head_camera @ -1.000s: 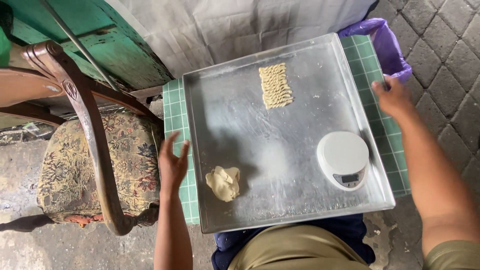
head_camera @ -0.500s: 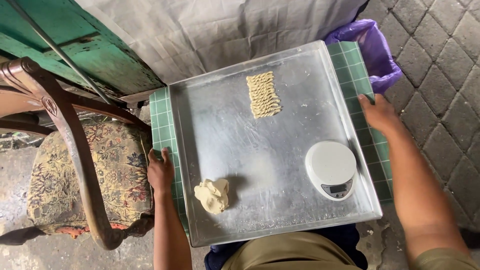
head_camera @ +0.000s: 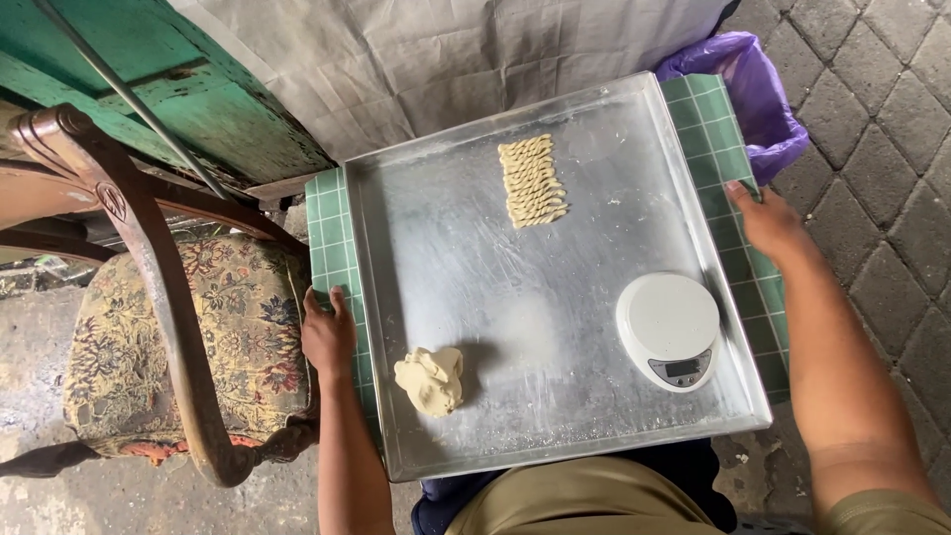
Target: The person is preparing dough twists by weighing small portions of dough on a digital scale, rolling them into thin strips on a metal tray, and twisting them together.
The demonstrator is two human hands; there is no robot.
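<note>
Far left of frame: a wooden armchair [head_camera: 149,287] with a worn floral cushion stood beside the work surface, unoccupied, its curved arm running down toward the lower left.

Left of centre: the left hand [head_camera: 327,332] lay on the green checked tabletop [head_camera: 332,223], just outside the left rim of the metal tray [head_camera: 555,327]. Fingers were curled over the table edge, holding nothing else; the grip looked like a brace on the table itself rather than on the tray.

Lower centre-left, inside the tray: a pale lump of dough [head_camera: 431,379] sat just beside that hand, apart from it, on the floured metal.

Upper centre: a tidy block of twisted dough strips [head_camera: 533,180] lay in close rows near the tray's far edge, well apart from the lump. Judged: finished pieces kept away from the working stock.

Lower right of tray: a round white kitchen scale [head_camera: 669,329], display toward the person, nothing on its platform.

Right: the right hand [head_camera: 768,223] rested on the checked tabletop at the tray's right rim, fingers extended forward, grasping nothing visible. Both hands thus flanked the tray.

Upper right: a purple plastic bag [head_camera: 753,89] hung beyond the table corner.
</note>
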